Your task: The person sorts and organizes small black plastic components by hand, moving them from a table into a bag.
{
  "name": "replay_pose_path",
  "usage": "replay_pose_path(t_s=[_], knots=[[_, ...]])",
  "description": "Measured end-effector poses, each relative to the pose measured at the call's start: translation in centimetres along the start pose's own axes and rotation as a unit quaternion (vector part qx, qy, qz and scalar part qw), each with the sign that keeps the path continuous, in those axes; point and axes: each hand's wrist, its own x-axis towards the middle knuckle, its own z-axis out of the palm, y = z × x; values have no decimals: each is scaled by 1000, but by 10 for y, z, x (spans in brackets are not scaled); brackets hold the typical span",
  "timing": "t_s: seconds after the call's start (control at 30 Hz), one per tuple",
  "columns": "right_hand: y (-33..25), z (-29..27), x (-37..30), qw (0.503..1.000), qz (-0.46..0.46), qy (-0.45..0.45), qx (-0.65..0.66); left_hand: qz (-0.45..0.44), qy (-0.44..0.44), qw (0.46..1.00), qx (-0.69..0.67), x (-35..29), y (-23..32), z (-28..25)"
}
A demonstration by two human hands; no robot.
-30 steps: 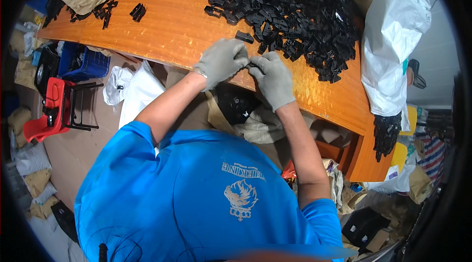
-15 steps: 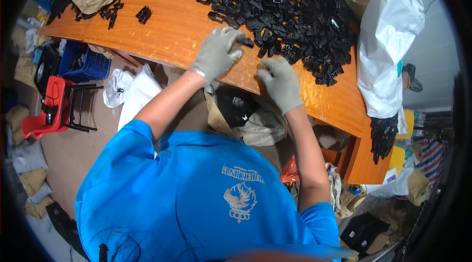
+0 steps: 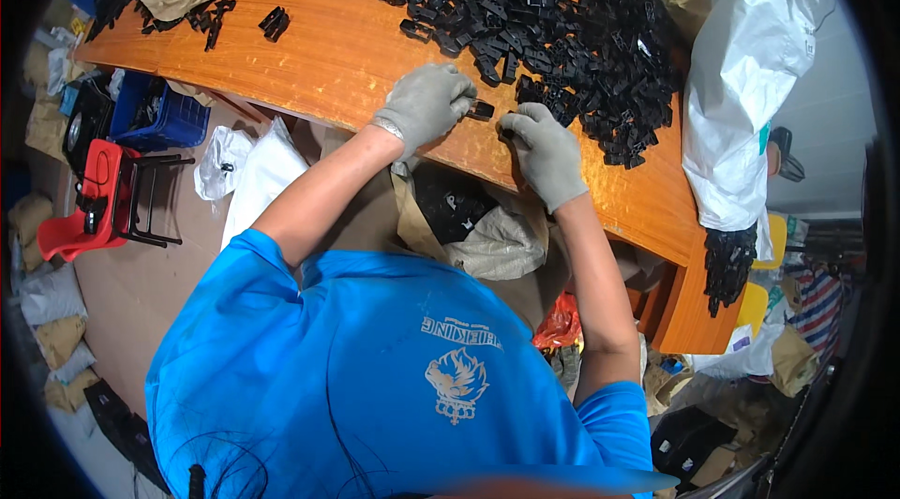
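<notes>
Grey-gloved left hand [image 3: 424, 105] grasps small black oblong plastic piece [image 3: 482, 110]

It juts right from that grip. Near it, the grey-gloved right hand [image 3: 547, 152] curls; I cannot tell whether its grip holds anything. Orange-brown wooden counter [image 3: 323, 59] lies beneath both.

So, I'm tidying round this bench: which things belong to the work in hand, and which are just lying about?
In use, it seems:
black part at the left hand's fingertips
black pile beyond the right hand
table under both

Apparently just lying about:
red chair
red bag
striped bag
</notes>
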Motion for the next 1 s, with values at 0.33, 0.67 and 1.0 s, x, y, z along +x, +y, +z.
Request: replay_pose_path(t_s=[0.33,0.67,1.0], knots=[[-18,5,-14,982,154,104,40,32,104,994,-30,-25,-2,6],[-9,25,-13,983,175,51,-38,23,62,997,27,-19,4,13],[-25,20,-2,991,85,104,27,63,30,997,21,-17,-2,12]])
